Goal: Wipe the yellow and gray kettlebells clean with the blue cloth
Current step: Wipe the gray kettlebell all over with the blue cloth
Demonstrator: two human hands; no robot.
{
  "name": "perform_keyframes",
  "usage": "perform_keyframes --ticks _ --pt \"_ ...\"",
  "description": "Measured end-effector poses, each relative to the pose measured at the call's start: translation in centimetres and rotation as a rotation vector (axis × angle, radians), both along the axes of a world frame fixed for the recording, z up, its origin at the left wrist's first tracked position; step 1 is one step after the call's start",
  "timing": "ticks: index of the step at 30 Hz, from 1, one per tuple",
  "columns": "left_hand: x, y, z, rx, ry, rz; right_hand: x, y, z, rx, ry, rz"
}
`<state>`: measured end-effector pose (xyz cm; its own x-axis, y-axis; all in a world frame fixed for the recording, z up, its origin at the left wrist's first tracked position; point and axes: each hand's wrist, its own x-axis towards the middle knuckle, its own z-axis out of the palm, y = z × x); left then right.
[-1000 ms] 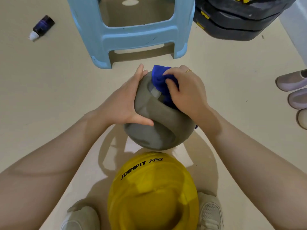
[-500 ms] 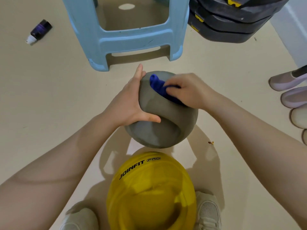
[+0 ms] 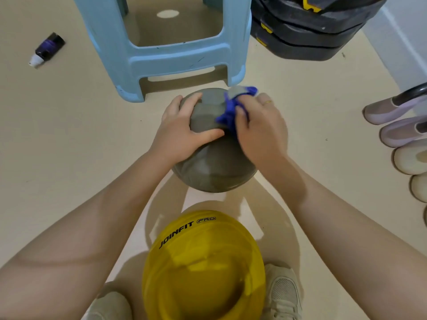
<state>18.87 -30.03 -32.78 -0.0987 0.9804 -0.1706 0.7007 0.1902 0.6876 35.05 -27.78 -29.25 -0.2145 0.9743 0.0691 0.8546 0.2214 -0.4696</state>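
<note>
- Right now the gray kettlebell (image 3: 215, 167) sits on the floor just ahead of the yellow kettlebell (image 3: 203, 269), between both hands.
- Left hand (image 3: 184, 132) clamps the handle's left side, thumb across the front.
- Right hand (image 3: 261, 128) is closed on the blue cloth (image 3: 227, 114), pressed to the handle's right side.
- Handle rises toward the stool (image 3: 175, 58); the cloth hand looks best placed to sweep down the right flank.

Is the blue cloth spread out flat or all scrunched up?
Scrunched up. The blue cloth is bunched in the right hand, pressed against the gray kettlebell.
</note>
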Motion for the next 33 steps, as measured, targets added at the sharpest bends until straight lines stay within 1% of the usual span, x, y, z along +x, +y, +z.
perform_keyframes --ticks 2,3,7,9,11,12,14,15,16,17,18,19,20,21,22,23,25,26,27,28,29,31,32,33 --pt "-0.4 -0.2 -0.6 0.006 -0.018 -0.005 -0.9 -1.5 0.0 0.073 0.018 0.16" --pt "-0.5 -0.4 -0.6 0.013 -0.023 -0.007 -0.8 -1.9 -0.3 0.093 0.031 0.17" --pt "-0.1 -0.5 0.1 0.035 -0.002 0.013 1.2 -1.1 -2.1 0.094 0.153 -0.077" --pt "0.7 -0.5 0.3 0.019 -0.004 0.049 2.8 -1.2 -3.0 0.047 0.203 -0.128" --pt "1.4 -0.6 0.4 0.004 0.002 0.064 4.0 -1.3 -3.3 0.012 0.233 -0.127" --pt "1.9 -0.6 0.5 0.005 0.013 0.062 4.6 -1.1 -3.5 0.027 0.204 -0.12" --pt "3.0 -0.1 1.0 0.022 0.048 0.053 6.1 0.2 -4.1 0.019 0.035 -0.147" --pt "3.6 0.2 1.3 0.025 0.07 0.047 7.1 1.0 -4.4 -0.046 -0.056 -0.197" --pt "4.0 0.4 1.5 0.016 0.089 0.041 8.3 1.6 -4.8 -0.135 -0.105 -0.259" --pt "4.4 0.6 1.7 -0.002 0.103 0.043 9.6 1.7 -5.2 -0.212 -0.099 -0.315" --pt "4.5 0.7 1.7 -0.017 0.112 0.056 10.9 1.4 -5.5 -0.26 -0.037 -0.362" --pt "4.5 0.8 1.7 -0.005 0.145 0.069 11.9 0.7 -5.8 -0.29 0.078 -0.405" --pt "4.5 0.7 1.8 0.059 0.239 0.06 12.6 -0.2 -6.1 -0.311 0.21 -0.451" --pt "4.7 0.3 1.8 0.147 0.376 0.012 13.2 -1.2 -6.4 -0.329 0.318 -0.5" --pt "5.1 -0.1 2.1 0.217 0.5 -0.072 13.7 -2.2 -6.9 -0.342 0.389 -0.539" --pt "6.0 -0.7 2.0 0.242 0.587 -0.195 14.3 -3.1 -7.4 -0.352 0.435 -0.565" --pt "8.1 -2.6 1.1 0.236 0.676 -0.431 15.2 -4.2 -7.9 -0.347 0.515 -0.623" --pt "9.0 -3.7 0.2 0.246 0.734 -0.501 15.5 -4.5 -7.9 -0.329 0.552 -0.657" --pt "9.5 -4.6 -0.4 0.217 0.801 -0.528 15.7 -4.8 -7.7 -0.297 0.601 -0.685" --pt "9.6 -4.9 -0.6 0.158 0.844 -0.518 15.8 -5.0 -7.1 -0.258 0.659 -0.697" --pt "9.2 -4.5 -0.7 0.138 0.849 -0.485 15.9 -5.2 -6.5 -0.215 0.716 -0.685" --pt "7.7 -2.4 -0.4 0.132 0.811 -0.411 15.6 -5.6 -5.6 -0.169 0.797 -0.621" --pt "6.9 -1.1 0.2 0.139 0.797 -0.382 15.2 -5.9 -5.6 -0.187 0.805 -0.594" --pt "6.2 0.2 0.7 0.14 0.789 -0.369 14.9 -6.3 -6.1 -0.23 0.765 -0.558"
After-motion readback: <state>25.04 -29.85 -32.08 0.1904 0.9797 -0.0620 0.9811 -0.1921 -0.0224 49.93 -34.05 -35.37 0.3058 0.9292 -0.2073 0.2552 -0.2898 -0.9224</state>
